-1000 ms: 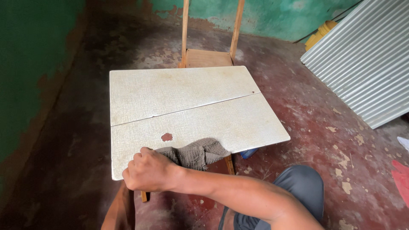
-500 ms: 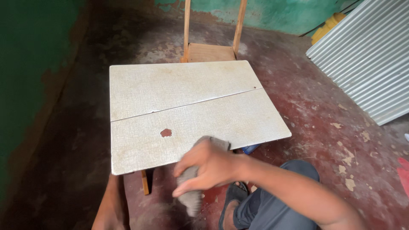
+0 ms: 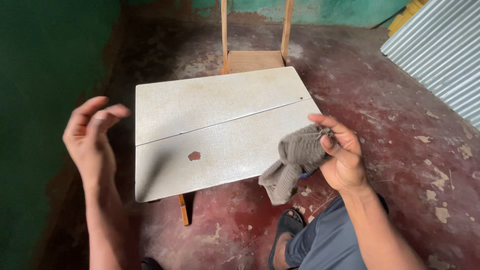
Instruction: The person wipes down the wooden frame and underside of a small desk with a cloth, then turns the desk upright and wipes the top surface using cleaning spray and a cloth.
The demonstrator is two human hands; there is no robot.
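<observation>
We hold the grey cloth [image 3: 295, 160] bunched in our right hand [image 3: 342, 157], fingers pinched around its top while the rest hangs off the table's four o'clock corner, clear of the surface. Our left hand [image 3: 92, 137] is raised at nine o'clock, fingers spread, holding nothing. The pale tabletop [image 3: 220, 107] looks mostly wiped, yet a reddish-brown spot [image 3: 194, 156] remains near its front edge. A wooden chair [image 3: 254, 55] stands at twelve.
</observation>
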